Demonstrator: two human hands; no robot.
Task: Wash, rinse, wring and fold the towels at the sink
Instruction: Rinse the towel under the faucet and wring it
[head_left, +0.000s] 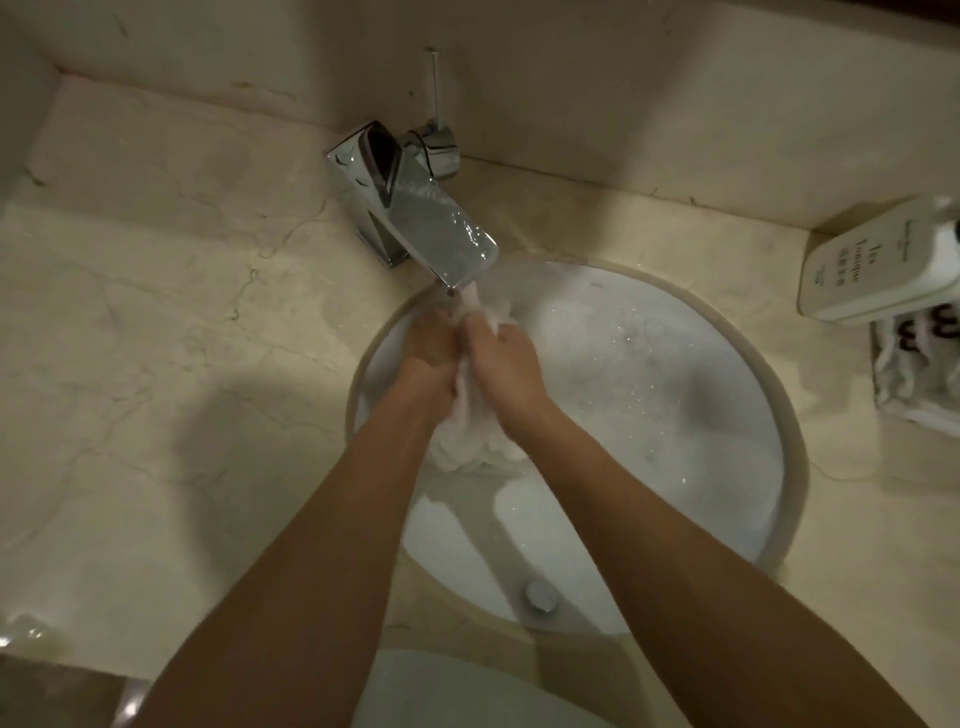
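Observation:
A wet white towel is bunched between both my hands over the round white sink. My left hand and my right hand press together around it, fingers closed on the cloth. The towel's top end pokes up under the spout of the chrome tap, where water runs onto it. Its lower part hangs crumpled below my wrists. Foamy water speckles the basin.
A white soap bottle lies on the marble counter at the right, with folded patterned towels just below it. The drain plug sits at the basin's near side. A wall rises behind the tap.

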